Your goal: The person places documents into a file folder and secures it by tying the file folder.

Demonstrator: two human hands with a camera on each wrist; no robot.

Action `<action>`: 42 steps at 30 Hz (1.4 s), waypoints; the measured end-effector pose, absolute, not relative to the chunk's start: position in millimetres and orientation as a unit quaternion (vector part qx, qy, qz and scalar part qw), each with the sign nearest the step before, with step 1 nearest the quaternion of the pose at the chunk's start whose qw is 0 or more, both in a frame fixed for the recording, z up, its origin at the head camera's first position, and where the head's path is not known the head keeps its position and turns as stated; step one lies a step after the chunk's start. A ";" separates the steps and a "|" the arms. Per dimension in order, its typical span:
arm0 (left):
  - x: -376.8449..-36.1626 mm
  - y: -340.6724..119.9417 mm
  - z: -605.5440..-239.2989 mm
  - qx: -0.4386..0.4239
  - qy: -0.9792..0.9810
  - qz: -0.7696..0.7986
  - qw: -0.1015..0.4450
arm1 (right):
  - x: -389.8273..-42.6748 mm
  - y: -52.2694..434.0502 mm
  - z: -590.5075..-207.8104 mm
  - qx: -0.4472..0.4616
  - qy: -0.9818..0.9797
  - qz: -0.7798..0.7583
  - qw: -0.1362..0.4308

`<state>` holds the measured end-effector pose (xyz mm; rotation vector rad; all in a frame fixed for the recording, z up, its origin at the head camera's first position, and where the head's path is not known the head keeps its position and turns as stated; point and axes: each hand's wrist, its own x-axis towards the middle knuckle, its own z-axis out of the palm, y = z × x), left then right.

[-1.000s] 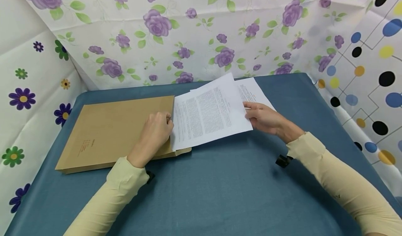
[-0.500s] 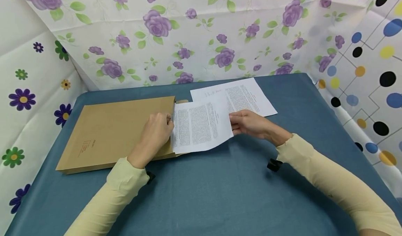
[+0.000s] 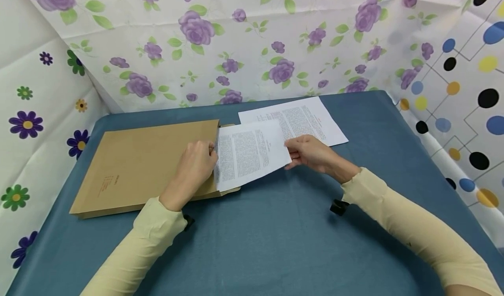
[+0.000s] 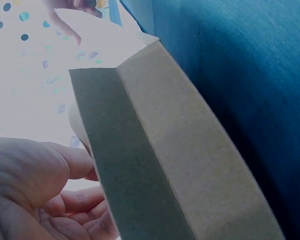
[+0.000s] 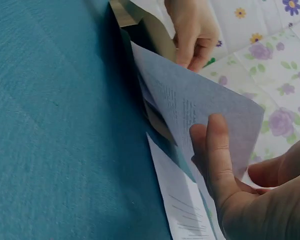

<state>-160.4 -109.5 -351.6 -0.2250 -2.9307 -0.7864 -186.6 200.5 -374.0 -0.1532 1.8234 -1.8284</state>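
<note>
A brown paper file envelope [image 3: 145, 164] with a thick side wall lies flat at the left of the table. My left hand [image 3: 193, 167] grips the upper edge of its mouth; in the left wrist view, curled fingers hold the brown edge of the envelope [image 4: 135, 150]. A white printed sheet [image 3: 252, 153] has its left end at the mouth, seemingly partly inside. My right hand [image 3: 313, 153] pinches the sheet's right edge between thumb and fingers. The right wrist view shows the raised sheet [image 5: 220, 105] slanting toward the mouth.
Another printed sheet [image 3: 315, 116] lies flat at the back of the table, partly covered by the held one. Blue cloth [image 3: 267, 234] covers the table. A floral curtain [image 3: 244, 46] hangs behind it, with patterned cloths at both sides.
My right hand has carried the sheet left and lower, to the envelope's mouth, uncovering more of the sheet behind. The sheet bowed midway and is now flatter. My left hand has stayed put.
</note>
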 end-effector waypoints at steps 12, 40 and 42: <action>-160.2 -110.4 -351.5 -0.083 -0.961 -0.256 0.059 | -189.5 175.3 -384.5 -0.065 0.703 -0.646 0.290; -158.9 -111.9 -350.3 -0.083 -0.962 -0.255 0.058 | -196.4 106.7 -391.0 -0.099 0.757 -0.589 0.265; -158.7 -112.1 -350.4 -0.085 -0.962 -0.253 0.061 | -197.1 103.5 -391.8 -0.103 0.755 -0.590 0.267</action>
